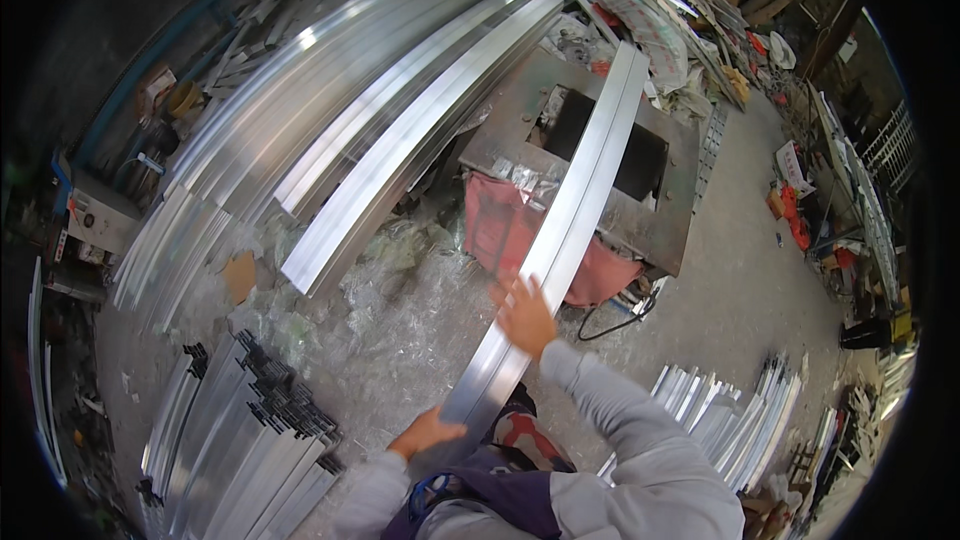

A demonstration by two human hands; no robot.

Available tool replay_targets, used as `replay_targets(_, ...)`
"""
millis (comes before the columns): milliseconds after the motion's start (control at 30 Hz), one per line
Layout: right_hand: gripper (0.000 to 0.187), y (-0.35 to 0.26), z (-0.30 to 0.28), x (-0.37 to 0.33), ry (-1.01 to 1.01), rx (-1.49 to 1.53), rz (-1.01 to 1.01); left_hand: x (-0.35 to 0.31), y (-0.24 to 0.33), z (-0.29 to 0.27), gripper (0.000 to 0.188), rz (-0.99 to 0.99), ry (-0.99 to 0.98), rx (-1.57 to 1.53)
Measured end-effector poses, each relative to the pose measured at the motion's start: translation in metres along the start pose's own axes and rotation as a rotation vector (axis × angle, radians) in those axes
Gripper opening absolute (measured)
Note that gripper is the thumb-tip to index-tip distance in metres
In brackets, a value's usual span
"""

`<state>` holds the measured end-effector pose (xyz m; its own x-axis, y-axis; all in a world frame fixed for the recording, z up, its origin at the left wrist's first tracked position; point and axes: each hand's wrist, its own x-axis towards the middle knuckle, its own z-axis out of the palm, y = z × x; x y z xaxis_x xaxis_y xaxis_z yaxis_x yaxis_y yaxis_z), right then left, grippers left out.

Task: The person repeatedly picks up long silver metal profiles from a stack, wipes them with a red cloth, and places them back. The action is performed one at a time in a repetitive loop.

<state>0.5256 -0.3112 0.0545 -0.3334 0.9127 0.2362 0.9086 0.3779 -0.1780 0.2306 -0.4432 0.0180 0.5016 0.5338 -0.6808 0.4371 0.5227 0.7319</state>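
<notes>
A long silver aluminium profile (584, 180) with a lengthwise groove slants from my waist up to the far right, its far part over a metal work table (672, 190). My left hand (428, 433) grips the profile's near end at its left edge, thumb on top; its other fingers are mostly hidden. Farther up, my right hand (527, 318) lies across the profile's upper face, fingers stretched out and a little blurred. A red cloth (500, 222) hangs from the near side of the table, partly behind the profile.
Long aluminium profiles (400, 155) lie stacked to the left of the table. Bundled profiles with dark ends (270, 405) stand near left, another bundle (725, 410) near right. Clear plastic film (375, 285) covers floor at left. A black cable (610, 330) loops below the table. Scrap (650, 20) is heaped behind.
</notes>
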Motion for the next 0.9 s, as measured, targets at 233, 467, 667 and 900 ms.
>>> replay_targets(233,0.046,0.203,-0.057,0.125,0.202,-0.127,0.193,0.21,0.214,-0.003,0.079,0.352,0.047,0.161)
replay_targets(467,0.045,0.275,-0.067,0.17,0.2,-0.219,0.203,0.293,0.328,-0.02,0.084,0.419,-0.031,0.182)
replay_targets(667,0.047,0.243,-0.055,0.183,0.163,-0.158,0.167,0.238,0.247,-0.037,0.068,0.383,0.153,0.223)
replay_targets(900,0.05,0.128,0.005,0.084,0.071,-0.109,0.222,0.062,0.077,-0.019,0.081,0.182,0.126,0.302)
